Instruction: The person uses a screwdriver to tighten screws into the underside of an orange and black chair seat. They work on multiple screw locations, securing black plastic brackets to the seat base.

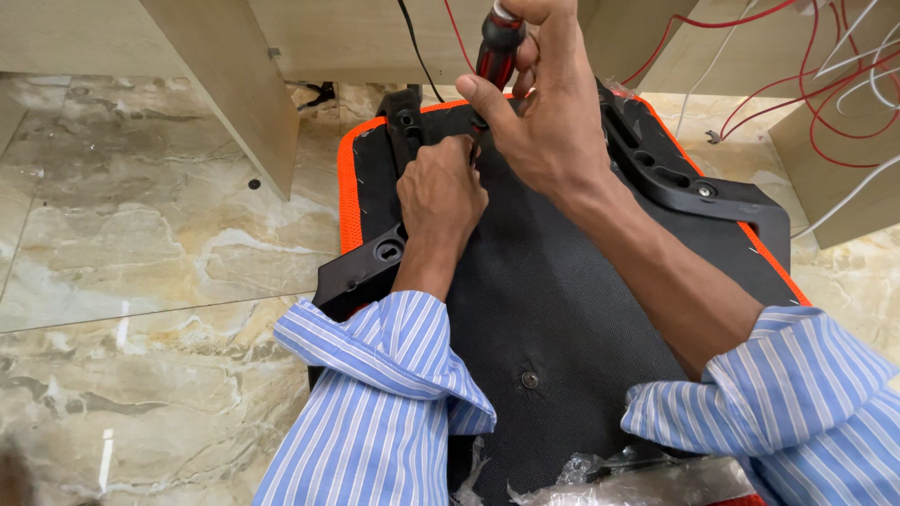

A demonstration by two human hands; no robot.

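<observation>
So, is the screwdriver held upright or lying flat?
Upright: the right hand grips the screwdriver handle, tip pointing down beside the left hand on the black seat panel.

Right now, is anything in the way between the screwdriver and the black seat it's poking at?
Only the left hand: its fingers bunch around the spot where the screwdriver tip meets the black seat panel, hiding the tip. The right hand holds the screwdriver from above. Nothing else visible blocks it.
</observation>
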